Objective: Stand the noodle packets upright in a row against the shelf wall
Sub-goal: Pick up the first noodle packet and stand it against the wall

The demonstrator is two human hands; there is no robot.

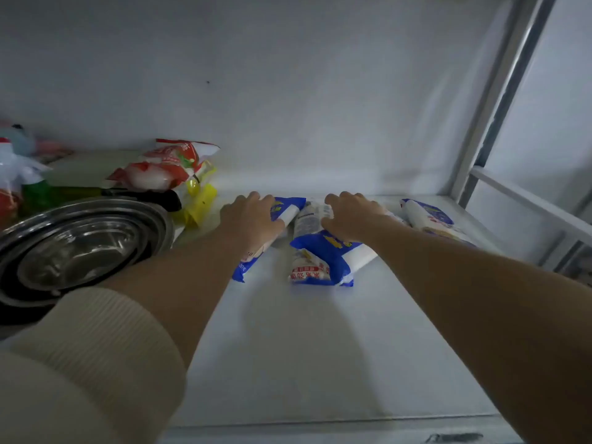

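Now flat noodle packets (317,251) under both hands' fingers (256,200).

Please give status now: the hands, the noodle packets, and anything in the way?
Left hand and right hand each resting on lying noodle packets. None upright yet. Steel bowls stand left, clear of the wall.

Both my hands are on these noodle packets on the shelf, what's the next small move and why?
Probably tip the packet under the left hand up onto its end against the back wall. The blue-and-white noodle packets all lie flat, none upright yet, and the right hand rests on the middle ones.
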